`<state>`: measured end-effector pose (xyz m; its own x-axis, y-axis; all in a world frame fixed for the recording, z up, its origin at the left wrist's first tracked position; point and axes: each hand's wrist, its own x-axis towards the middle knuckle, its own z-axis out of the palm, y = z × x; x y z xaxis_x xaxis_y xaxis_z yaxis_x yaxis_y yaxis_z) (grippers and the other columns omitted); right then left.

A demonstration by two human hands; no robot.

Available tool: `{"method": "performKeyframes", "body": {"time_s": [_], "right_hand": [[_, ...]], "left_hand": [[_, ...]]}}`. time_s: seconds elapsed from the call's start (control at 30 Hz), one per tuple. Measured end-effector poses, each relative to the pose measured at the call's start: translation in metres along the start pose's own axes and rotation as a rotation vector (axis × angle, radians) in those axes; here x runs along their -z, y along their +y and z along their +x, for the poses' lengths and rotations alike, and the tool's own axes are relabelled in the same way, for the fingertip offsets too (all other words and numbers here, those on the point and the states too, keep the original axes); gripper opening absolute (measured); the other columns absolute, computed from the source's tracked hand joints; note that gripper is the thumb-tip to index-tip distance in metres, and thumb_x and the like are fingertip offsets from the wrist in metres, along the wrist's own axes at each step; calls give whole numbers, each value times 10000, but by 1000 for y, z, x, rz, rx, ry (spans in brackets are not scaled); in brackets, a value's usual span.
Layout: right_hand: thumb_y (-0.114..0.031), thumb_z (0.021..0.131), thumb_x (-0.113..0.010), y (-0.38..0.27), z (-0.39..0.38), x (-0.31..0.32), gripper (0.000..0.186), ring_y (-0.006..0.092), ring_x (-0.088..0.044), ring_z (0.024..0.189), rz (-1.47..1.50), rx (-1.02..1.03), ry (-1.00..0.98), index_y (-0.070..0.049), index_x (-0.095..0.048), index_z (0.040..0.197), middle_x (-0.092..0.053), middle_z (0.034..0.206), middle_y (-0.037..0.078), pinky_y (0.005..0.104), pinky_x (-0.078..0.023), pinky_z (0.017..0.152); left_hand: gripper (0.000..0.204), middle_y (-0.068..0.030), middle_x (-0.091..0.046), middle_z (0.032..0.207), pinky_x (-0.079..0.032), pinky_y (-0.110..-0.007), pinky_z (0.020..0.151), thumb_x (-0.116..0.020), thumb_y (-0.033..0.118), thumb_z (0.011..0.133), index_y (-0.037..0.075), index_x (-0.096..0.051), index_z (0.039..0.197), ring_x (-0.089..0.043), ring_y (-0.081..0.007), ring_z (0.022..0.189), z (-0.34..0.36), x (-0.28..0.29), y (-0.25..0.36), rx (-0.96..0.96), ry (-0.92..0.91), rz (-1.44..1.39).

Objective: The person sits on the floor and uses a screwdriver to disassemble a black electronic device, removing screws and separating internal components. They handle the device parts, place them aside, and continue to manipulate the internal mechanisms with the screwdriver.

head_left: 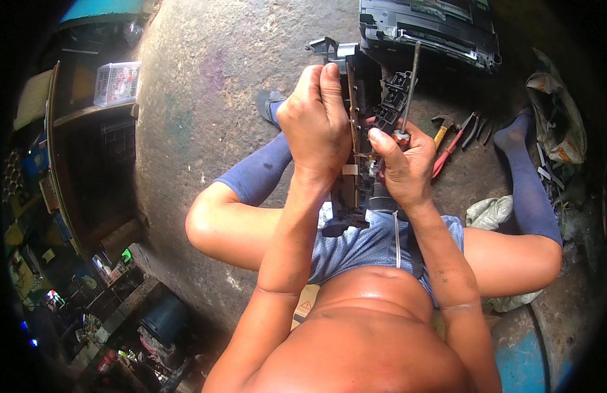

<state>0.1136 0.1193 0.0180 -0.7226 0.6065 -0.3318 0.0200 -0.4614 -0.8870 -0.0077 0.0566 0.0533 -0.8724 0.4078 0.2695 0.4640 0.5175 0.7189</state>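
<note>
My left hand [316, 121] is closed around the upper left side of a long black plastic assembly [348, 196], which has a brownish metal strip along it. It looks like a part from a printer and stands upright over my lap. My right hand [408, 160] is wrapped around a screwdriver [411, 88], its long shaft pointing away from me and its handle mostly hidden in the palm. The right thumb lies close to the assembly's right side. Just beyond that hand, a jagged black plastic piece [393, 101] sticks out; whether it is joined to the assembly I cannot tell.
A dark printer-like body [428, 33] sits on the stained concrete floor [185, 78] ahead. Right of my hands lie a yellow-handled hammer [441, 134], red-handled pliers [449, 154] and other tools. A pale sack [559, 118] is far right. Shelving with a white basket [117, 84] stands left.
</note>
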Motion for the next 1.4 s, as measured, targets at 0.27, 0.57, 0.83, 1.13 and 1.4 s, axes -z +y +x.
{"method": "performKeyframes", "body": {"time_s": [0.27, 0.57, 0.83, 1.13, 1.4], "right_hand": [[-183, 913, -774, -26, -17, -5, 221, 27, -562, 642, -623, 201, 204, -16, -760, 1057, -689, 730, -13, 234, -474, 594], [-204, 1002, -567, -87, -20, 18, 335, 153, -696, 765, -270, 278, 169, 61, -650, 1190, -724, 957, 143, 281, -562, 639], [-466, 1063, -525, -1, 15, 108, 545, 106, -670, 649, 308, -184, -100, 42, -603, 1244, -692, 937, 77, 222, -575, 519], [-440, 967, -612, -63, -13, 182, 642, 172, -714, 865, 356, 72, -21, 69, -548, 1353, -683, 1070, 122, 297, -607, 735], [-194, 785, -908, -102, -34, 215, 420, 154, -669, 740, -745, 207, 677, -41, -706, 1120, -756, 905, 63, 297, -538, 722]], "left_hand": [[264, -202, -664, 734, -495, -491, 586, -555, 236, 1059, 30, -629, 912, -664, -434, 681, -5, -13, 5, -9, 7, -13], [356, -258, -635, 747, -475, -484, 612, -541, 274, 1053, 0, -659, 860, -642, -453, 687, 20, 13, -48, 41, 124, 50], [393, -226, -706, 802, -504, -425, 687, -564, 333, 1051, -20, -732, 1009, -677, -286, 708, 43, 7, -68, 124, 66, 2], [395, -31, -707, 892, -498, -278, 723, -516, 301, 1102, -36, -714, 1046, -610, -100, 796, 60, -1, -79, 242, -149, -300], [395, -42, -718, 919, -516, -280, 732, -511, 294, 1101, -44, -714, 1110, -636, -113, 799, 74, -19, -69, 231, -203, -302]]}}
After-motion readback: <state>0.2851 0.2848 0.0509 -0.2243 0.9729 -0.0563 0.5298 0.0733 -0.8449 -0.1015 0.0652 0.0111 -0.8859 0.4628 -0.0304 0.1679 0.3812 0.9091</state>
